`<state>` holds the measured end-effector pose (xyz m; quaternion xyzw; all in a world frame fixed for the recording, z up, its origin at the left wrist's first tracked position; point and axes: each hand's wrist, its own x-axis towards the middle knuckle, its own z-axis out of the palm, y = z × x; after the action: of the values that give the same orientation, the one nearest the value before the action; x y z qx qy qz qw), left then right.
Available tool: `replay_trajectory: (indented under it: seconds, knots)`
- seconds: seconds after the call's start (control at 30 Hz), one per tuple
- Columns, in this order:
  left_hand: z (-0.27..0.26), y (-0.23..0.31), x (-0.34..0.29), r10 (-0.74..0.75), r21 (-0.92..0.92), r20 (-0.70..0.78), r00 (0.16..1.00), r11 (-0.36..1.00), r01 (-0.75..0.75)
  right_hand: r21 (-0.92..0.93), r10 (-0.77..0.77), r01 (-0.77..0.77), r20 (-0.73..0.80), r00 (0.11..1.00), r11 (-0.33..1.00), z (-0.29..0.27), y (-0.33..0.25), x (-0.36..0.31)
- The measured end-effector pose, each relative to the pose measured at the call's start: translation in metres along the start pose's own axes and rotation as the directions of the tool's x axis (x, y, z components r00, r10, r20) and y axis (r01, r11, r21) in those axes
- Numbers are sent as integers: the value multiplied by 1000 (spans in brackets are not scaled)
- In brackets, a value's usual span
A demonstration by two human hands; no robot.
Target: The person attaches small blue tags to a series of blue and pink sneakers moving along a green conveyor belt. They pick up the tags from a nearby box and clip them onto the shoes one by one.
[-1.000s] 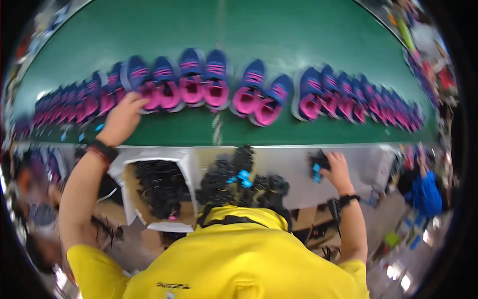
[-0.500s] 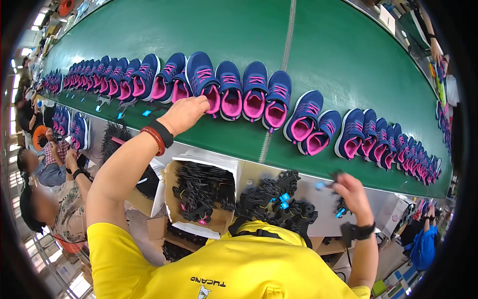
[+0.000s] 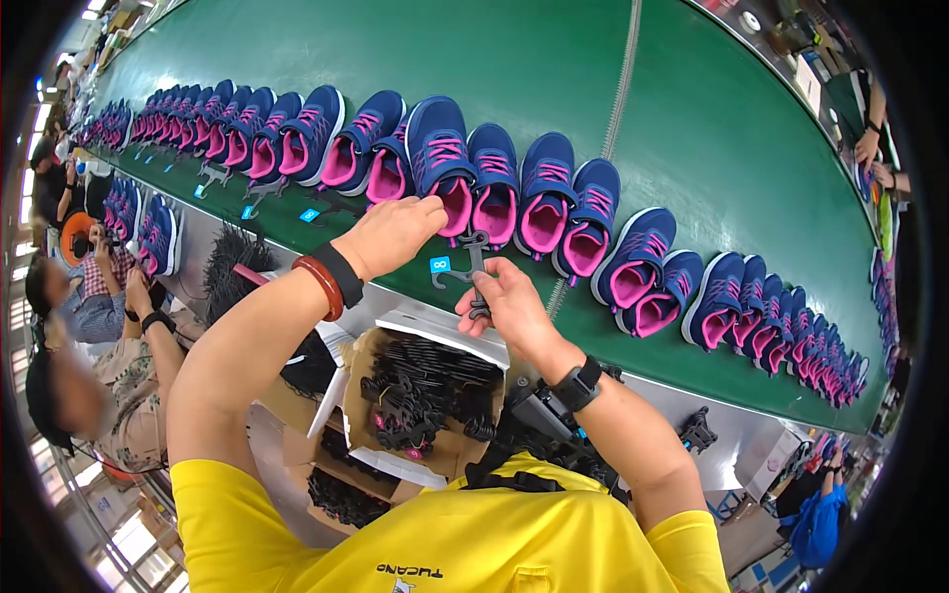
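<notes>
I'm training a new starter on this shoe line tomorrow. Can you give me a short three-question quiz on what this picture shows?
1. True or false: the left hand touches the heel of a blue and pink shoe on the green belt.
2. What does the right hand hold?
A. a brush
B. a black plastic hanger with a blue tag
C. a shoelace
3. Fill in: the open cardboard box below the belt's edge holds a heap of black ______.

Key:
1. true
2. B, the black plastic hanger
3. hangers
</notes>
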<state>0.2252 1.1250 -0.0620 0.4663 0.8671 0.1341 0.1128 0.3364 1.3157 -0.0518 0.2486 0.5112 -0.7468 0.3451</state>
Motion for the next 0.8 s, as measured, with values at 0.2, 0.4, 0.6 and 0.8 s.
replay_trajectory:
  seconds: [0.2,0.4,0.6,0.8]
  knots:
    - [1,-3,0,19,18,5,1000,1000,-19,92,16,-22,64,998,996,5,11,4]
    - [-15,3,3,22,92,90,996,995,-30,-81,8,13,252,968,997,10,5,4]
    - [-24,22,-6,105,51,131,986,992,-112,-456,-173,269,242,955,849,-11,-31,2]
    - [-36,32,-15,-160,59,248,955,987,150,-804,-561,420,595,576,-422,-59,-44,29]
